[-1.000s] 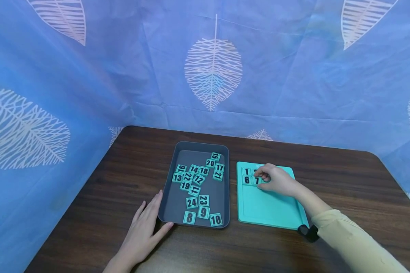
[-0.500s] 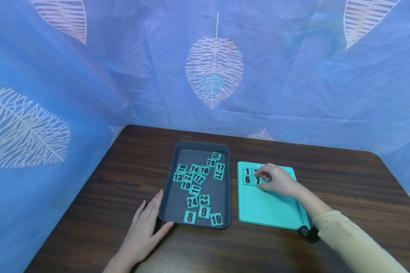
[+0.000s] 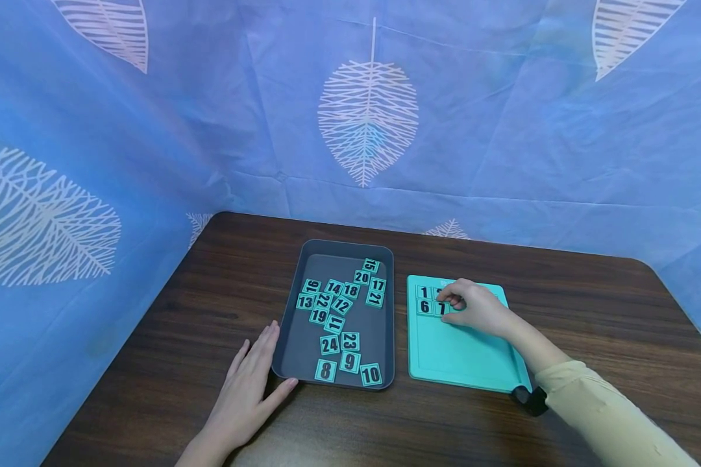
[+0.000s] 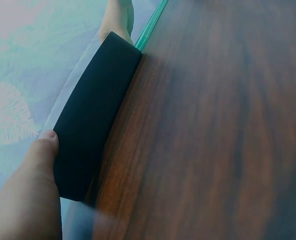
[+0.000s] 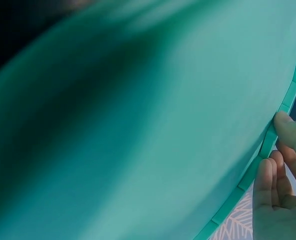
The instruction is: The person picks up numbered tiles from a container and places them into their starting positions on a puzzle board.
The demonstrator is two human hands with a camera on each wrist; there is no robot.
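My right hand (image 3: pixel 478 310) is over the turquoise square board (image 3: pixel 461 360), pinching the number 7 tile (image 3: pixel 441 309) between thumb and index fingertip. In the right wrist view this tile (image 5: pixel 269 142) stands slightly tilted between thumb and fingers. Tiles 1 (image 3: pixel 424 293) and 6 (image 3: pixel 424 307) lie to its left; the hand covers the rest of the top row. My left hand (image 3: pixel 246 392) rests with straight fingers against the left edge of the dark grey tray (image 3: pixel 292 344), its thumb at the near left corner. The left wrist view shows the thumb (image 4: pixel 42 155) against the tray's wall (image 4: pixel 93 120).
Loose number tiles lie in the tray, among them 8 (image 3: pixel 325 370), 9 (image 3: pixel 350 362) and 10 (image 3: pixel 370 374). A black object (image 3: pixel 529 400) sits at the board's near right corner, by the sleeve (image 3: pixel 596 395). Blue leaf-print cloth (image 3: pixel 473 130) hangs behind the brown table (image 3: pixel 596 305).
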